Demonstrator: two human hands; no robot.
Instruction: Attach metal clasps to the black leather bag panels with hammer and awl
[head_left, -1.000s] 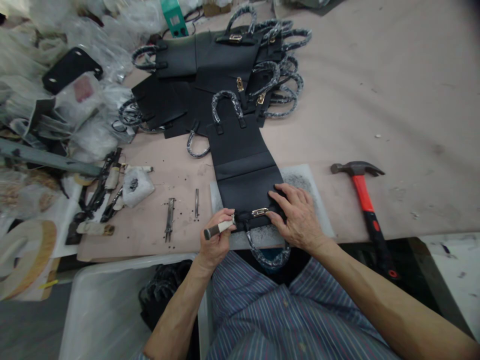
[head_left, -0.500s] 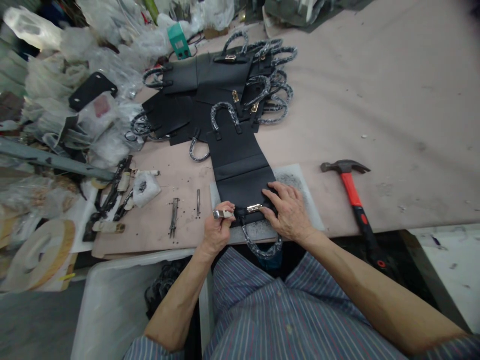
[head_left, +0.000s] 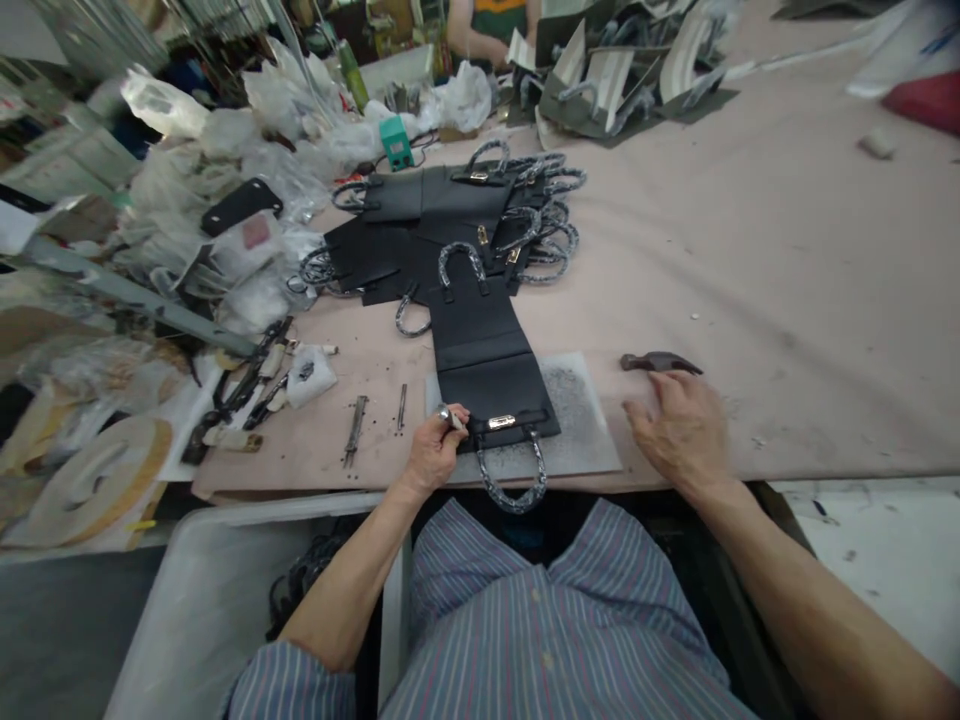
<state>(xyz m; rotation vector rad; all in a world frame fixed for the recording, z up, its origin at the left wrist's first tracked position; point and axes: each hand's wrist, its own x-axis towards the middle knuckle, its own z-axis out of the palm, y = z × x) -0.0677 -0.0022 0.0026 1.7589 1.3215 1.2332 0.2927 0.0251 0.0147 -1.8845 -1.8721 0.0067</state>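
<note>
A black bag panel (head_left: 487, 375) with a gold clasp (head_left: 501, 422) and a wrapped handle (head_left: 514, 490) lies on a grey pad (head_left: 581, 430) at the table's near edge. My left hand (head_left: 435, 450) is closed around a small metal punch tool (head_left: 448, 415), held upright at the panel's left corner beside the clasp. My right hand (head_left: 679, 430) lies over the hammer's handle to the right of the pad; the hammer head (head_left: 660, 362) shows just beyond my fingers. Whether the fingers grip the handle is hidden.
A pile of black bag panels (head_left: 450, 215) with wrapped handles lies further back. Metal tools (head_left: 356, 430) and plastic bags (head_left: 247, 240) crowd the left side. A white bin (head_left: 217, 590) stands below the table edge. Another person's torso (head_left: 480, 25) is at the far end.
My right hand left the bag panel and moved right onto the hammer. My left hand stayed at the clasp with the punch. The view tilted up, showing more of the table.
</note>
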